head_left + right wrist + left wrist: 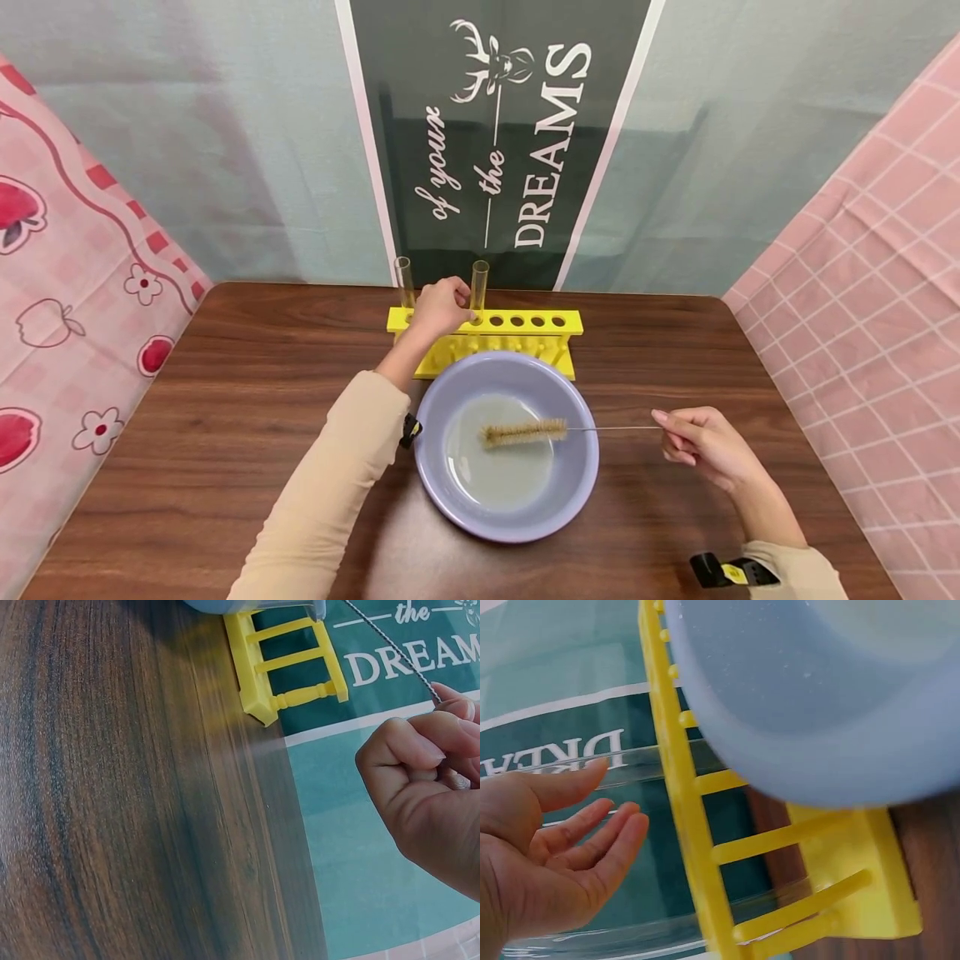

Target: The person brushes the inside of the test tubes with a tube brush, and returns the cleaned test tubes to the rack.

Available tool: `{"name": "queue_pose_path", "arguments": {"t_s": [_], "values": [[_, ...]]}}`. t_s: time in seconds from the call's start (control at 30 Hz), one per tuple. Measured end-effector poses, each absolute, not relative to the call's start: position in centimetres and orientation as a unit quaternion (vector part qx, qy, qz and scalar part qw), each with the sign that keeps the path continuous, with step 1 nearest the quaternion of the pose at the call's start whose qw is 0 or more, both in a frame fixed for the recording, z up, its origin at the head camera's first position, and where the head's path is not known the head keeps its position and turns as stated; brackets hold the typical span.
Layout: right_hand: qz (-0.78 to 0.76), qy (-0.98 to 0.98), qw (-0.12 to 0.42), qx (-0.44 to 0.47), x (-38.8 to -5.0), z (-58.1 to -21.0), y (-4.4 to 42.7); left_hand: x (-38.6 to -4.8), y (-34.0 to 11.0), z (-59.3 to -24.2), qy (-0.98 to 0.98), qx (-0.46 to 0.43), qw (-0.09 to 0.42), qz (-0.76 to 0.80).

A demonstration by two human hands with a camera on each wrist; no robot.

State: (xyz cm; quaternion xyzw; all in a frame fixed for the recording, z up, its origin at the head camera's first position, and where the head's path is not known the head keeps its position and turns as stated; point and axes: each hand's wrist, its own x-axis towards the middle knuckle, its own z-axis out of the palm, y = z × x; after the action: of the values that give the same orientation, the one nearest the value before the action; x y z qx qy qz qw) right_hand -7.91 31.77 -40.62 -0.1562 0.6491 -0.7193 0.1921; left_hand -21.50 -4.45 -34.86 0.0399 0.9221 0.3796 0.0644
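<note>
My left hand [438,308] is over the yellow test tube rack [558,320], beside a clear glass test tube [480,283] standing upright in it. In the left wrist view the thumb and fingers [622,840] are spread apart, the thumb tip near that tube. A second glass test tube [404,279] stands in the rack's left end. My right hand [708,446] pinches the twisted wire handle [390,645] of a test tube brush. The tan bristles [525,432] of this brush hang over the purple basin [431,492], which holds cloudy water [498,479].
The basin stands directly in front of the rack and overlaps its front in the head view. Several rack holes [537,322] to the right hold no tube. The brown wooden table [225,467] backs onto a printed cloth [300,167], with pink cloths [885,275] at both sides.
</note>
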Motion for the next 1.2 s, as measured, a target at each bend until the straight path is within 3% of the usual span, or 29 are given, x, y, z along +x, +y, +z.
{"name": "queue_pose_path", "arguments": {"t_s": [1.2], "values": [[-0.742,0.611,0.209,-0.18,-7.9,-40.4,32.0,-21.8,-3.4,-36.5,0.894,0.024,0.053,0.445]]}}
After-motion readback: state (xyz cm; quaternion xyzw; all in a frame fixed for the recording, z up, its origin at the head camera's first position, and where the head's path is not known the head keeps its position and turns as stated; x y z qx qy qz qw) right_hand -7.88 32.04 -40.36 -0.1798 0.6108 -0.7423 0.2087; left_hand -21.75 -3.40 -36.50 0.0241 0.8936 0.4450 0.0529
